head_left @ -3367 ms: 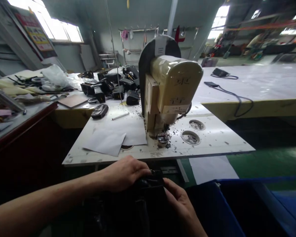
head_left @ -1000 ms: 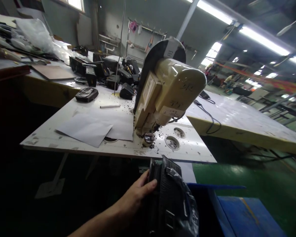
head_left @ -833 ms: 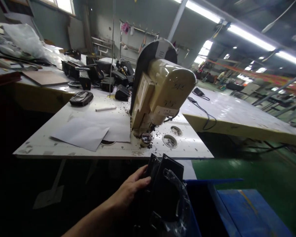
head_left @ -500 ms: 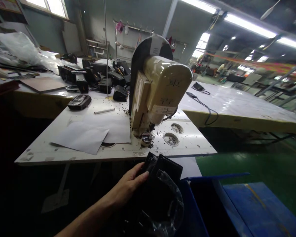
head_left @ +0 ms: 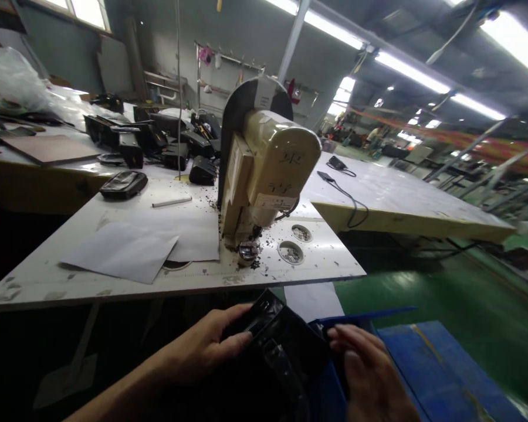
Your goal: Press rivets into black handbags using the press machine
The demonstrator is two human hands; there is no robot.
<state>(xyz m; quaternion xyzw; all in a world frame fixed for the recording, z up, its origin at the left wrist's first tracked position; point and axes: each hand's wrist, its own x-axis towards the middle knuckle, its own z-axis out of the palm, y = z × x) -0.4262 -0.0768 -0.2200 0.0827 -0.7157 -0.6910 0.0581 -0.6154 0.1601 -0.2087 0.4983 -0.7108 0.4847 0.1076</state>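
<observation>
My left hand (head_left: pixel 226 334) is closed on the left edge of a black leather-like bag (head_left: pixel 286 340), thumb on top beside a zipper. A strap wrapped in clear plastic (head_left: pixel 281 363) lies across the bag; its lower part is lost in shadow. At the bag's right corner is my right hand (head_left: pixel 372 369), slightly blurred, fingers bent and drawn together. What those fingers pinch, if anything, I cannot make out. Just beyond the bag stands a cream post-type sewing machine (head_left: pixel 281 158) on a white tabletop (head_left: pixel 127 290).
White paper sheets (head_left: pixel 123 249), a white stick (head_left: pixel 171 201) and a small black case (head_left: pixel 124 184) lie left of the machine. Several black bags (head_left: pixel 158 138) are heaped behind. Blue bins (head_left: pixel 440 363) stand at lower right. A long table (head_left: pixel 391 187) extends right, with a cable (head_left: pixel 352 202) on it.
My right hand has come into view at the bag's right side. The bag has turned, so its zipper now shows under my left hand. The view has shifted slightly right.
</observation>
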